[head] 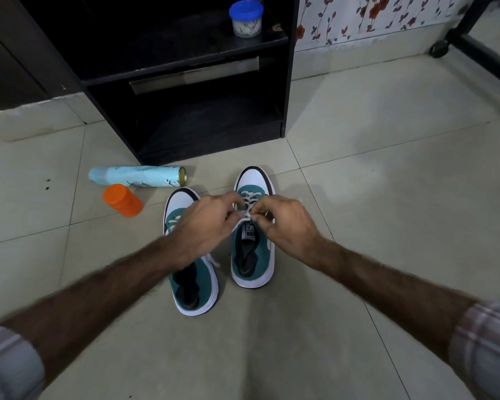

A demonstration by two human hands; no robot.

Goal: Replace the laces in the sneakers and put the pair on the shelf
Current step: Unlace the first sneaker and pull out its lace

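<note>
While both hands pinch its white lace [247, 202], teal-and-white sneaker [253, 255] stands upright.

Two sneakers stand side by side on the floor at the centre of the frame, one on the left [194, 272] and one on the right [253, 226], each with one white lace. Two hands, the left hand [205, 223] and the right hand [286, 226], meet over them. One spray can [137, 176] and one orange jar [122, 200] lie at centre left. One blue-lidded jar [246, 18] sits on the one dark shelf unit [185, 70] at the top.
</note>
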